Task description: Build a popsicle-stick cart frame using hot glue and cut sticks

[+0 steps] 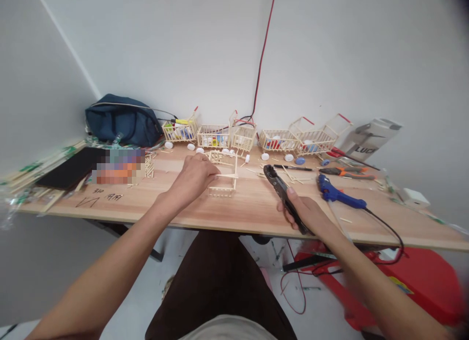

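My left hand (198,173) pinches a thin wooden stick (229,176) between thumb and fingertips. The stick points right, over a small open frame built of sticks (222,193) on the table. Part of that frame is hidden behind my fingers. In my right hand (298,206) is a black hand tool that looks like wire strippers (279,184), its handles wrapped by my fingers and its head pointing up and left. Loose cut sticks (293,176) lie just beyond the tool. A blue glue gun (340,196) rests to the right of my right hand.
Small stick-built shopping carts (280,140) with wheels line the wall. Orange-handled pliers (348,172), a black pen (298,168) and a box (377,137) are at right. A blue bag (122,120), a dark flat panel (73,168) and long sticks (22,179) sit left.
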A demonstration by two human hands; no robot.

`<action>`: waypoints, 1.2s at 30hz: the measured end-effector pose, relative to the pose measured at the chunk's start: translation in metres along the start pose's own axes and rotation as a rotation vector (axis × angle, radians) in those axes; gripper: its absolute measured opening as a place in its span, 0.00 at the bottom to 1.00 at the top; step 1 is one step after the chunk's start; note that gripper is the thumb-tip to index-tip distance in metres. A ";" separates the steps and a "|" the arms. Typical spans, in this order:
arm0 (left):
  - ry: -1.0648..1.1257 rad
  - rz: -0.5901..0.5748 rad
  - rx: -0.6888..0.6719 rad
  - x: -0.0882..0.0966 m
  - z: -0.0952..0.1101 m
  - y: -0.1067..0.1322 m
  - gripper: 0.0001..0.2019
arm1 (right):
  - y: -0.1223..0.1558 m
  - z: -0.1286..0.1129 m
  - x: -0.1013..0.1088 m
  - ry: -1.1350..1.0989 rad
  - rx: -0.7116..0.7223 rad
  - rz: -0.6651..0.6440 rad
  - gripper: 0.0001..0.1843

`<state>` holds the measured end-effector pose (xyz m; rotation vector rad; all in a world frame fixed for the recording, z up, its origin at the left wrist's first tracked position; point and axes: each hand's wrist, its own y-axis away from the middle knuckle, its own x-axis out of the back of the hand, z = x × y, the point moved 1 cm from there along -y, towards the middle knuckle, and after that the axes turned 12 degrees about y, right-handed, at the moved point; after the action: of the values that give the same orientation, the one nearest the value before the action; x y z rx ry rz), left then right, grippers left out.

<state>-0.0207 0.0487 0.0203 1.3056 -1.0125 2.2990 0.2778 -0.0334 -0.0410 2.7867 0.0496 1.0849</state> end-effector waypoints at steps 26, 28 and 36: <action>-0.420 0.000 0.561 -0.015 -0.074 0.034 0.18 | -0.058 -0.012 0.005 0.959 -0.015 0.587 0.40; -0.451 -0.015 0.533 -0.016 -0.074 0.035 0.18 | -0.062 -0.007 0.001 1.037 -0.009 0.610 0.42; -0.386 0.085 0.502 -0.017 -0.079 0.038 0.17 | -0.073 0.011 -0.006 1.070 0.099 0.604 0.43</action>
<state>-0.0830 0.0792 -0.0366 1.9949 -0.6102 2.5231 0.2830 0.0371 -0.0643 1.9544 -0.6514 2.6117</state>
